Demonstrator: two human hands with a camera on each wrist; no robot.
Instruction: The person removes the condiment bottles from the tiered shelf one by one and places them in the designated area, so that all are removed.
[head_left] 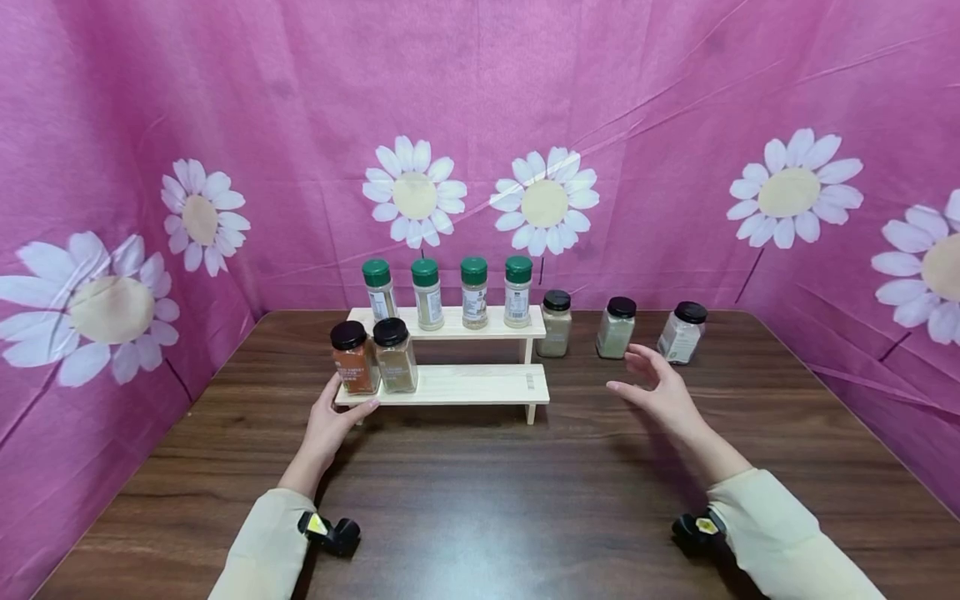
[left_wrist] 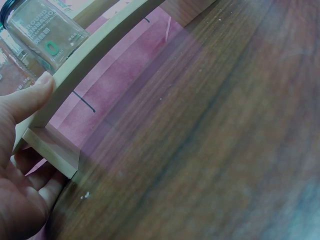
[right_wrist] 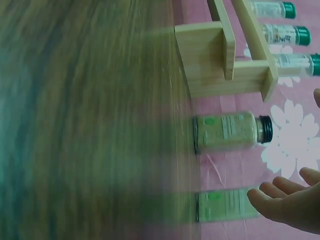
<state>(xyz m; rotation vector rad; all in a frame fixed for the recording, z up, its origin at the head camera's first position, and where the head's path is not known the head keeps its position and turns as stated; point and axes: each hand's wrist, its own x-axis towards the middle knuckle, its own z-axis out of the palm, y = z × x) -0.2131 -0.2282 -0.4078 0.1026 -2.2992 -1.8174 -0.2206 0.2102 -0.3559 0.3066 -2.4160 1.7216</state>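
Two-tier wooden rack point(head_left: 472, 383) with spice containers. The rack stands on the dark table point(head_left: 480, 500), its long axis running left to right and its open front facing the person. The left hand point(head_left: 327, 429) grips the left end of the rack's lower tier, thumb on the front edge, fingers beneath. The right hand point(head_left: 669, 398), to the right of the rack, holds nothing; its fingers are spread and gently bent, the tips near the middle jar point(head_left: 615, 340). Contact there cannot be told.

On the rack's lower tier, at the left end, an orange-red jar point(head_left: 356, 371) and a brown jar point(head_left: 397, 367) stand side by side, long axes vertical, black lids up. Four green-capped bottles point(head_left: 474, 305) stand upright in a row along the rack's upper tier. To the right of the rack, the near jar point(head_left: 555, 329) is just beside its end, followed by the middle jar and the far jar point(head_left: 681, 342), all upright with black lids.

Labels: in the left wrist view, the brown jar shows pale capitals, "ROUND" legible, above a green ring-shaped mark. The near jar carries a green mark and pale print, too blurred to read. The bottles' white labels are too small to read.
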